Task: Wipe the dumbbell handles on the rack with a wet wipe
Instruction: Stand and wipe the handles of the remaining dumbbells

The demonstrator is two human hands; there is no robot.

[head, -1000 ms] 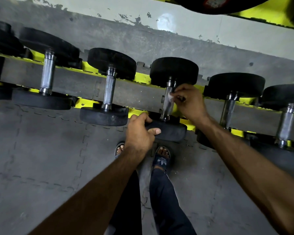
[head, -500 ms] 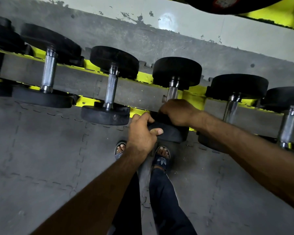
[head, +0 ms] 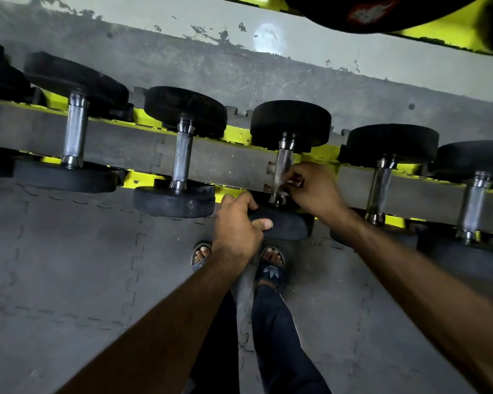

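Grey interlocking rubber floor mats [head: 69,265] lie under a yellow steel rack [head: 239,135] whose two rails carry a row of dumbbells. Midway along sits the black rubber-headed dumbbell [head: 291,123] with its knurled chrome handle [head: 283,163] bridging the rails, long axis pointing from the front edge towards the wall. The right hand [head: 315,189] pinches a small pale wet wipe [head: 291,182] against the handle's near end. The left hand [head: 236,226] curls over the near head [head: 288,224]. The dumbbell looks heavy and rigid. The knurling would likely drag at the soft wipe, so steadying it by the head seems sound.
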